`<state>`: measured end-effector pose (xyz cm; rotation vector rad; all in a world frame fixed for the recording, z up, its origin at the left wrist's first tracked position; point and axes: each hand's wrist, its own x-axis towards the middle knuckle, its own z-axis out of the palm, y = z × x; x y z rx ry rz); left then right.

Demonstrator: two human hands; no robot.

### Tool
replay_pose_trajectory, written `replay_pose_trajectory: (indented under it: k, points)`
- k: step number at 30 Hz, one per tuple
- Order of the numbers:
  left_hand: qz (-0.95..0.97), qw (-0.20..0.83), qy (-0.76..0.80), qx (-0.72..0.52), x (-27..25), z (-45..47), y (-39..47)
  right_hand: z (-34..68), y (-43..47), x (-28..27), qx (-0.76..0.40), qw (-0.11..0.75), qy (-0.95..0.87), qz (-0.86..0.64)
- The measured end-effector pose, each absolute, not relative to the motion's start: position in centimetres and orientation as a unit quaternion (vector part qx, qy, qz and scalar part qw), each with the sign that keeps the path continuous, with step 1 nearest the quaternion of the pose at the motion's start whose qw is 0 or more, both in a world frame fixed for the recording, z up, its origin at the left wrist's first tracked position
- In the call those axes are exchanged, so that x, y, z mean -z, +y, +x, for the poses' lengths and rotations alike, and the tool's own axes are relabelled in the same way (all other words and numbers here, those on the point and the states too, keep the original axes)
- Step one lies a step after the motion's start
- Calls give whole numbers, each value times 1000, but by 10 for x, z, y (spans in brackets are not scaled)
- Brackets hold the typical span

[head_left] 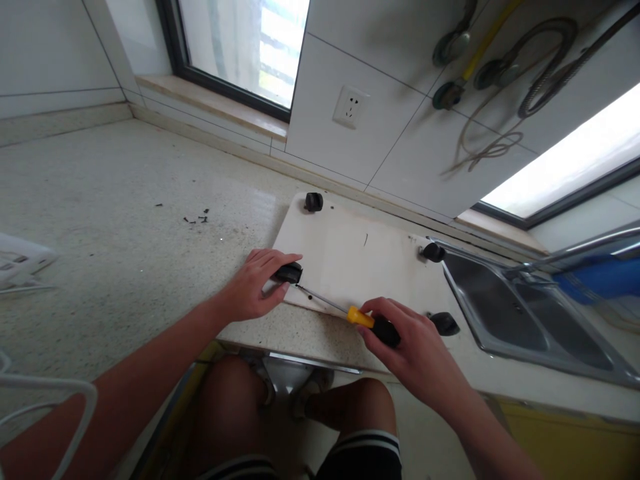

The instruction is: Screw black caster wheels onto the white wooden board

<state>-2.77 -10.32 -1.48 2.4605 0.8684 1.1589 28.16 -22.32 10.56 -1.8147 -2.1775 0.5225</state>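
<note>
A white board (345, 253) lies on the countertop with a black caster at each corner. My left hand (255, 283) is closed around the near-left caster (289, 272). In my right hand (405, 340) is a screwdriver (361, 317) with a yellow and black handle. Its shaft slants leftward and its tip meets the board beside the caster that I hold. The far-left caster (314, 202), far-right caster (433, 252) and near-right caster (445, 324) stand on the other corners. Whether a screw sits under the tip is too small to tell.
Several small dark screws (203, 219) lie on the speckled countertop (125, 193) to the left. A metal double sink (495, 300) is right of the board. Behind are a wall socket (350, 107) and hoses (540, 67). A white object (23, 260) stands at the left edge.
</note>
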Motion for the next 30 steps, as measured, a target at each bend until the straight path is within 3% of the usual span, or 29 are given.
replay_pose_trajectory:
  k: [11, 30]
  points:
    - [850, 150, 302, -405, 16, -27, -104, 279, -218, -116, -121, 89, -781, -606]
    - [849, 157, 303, -404, 21, -27, -101, 230, -163, -195, 132, -96, -899, -406]
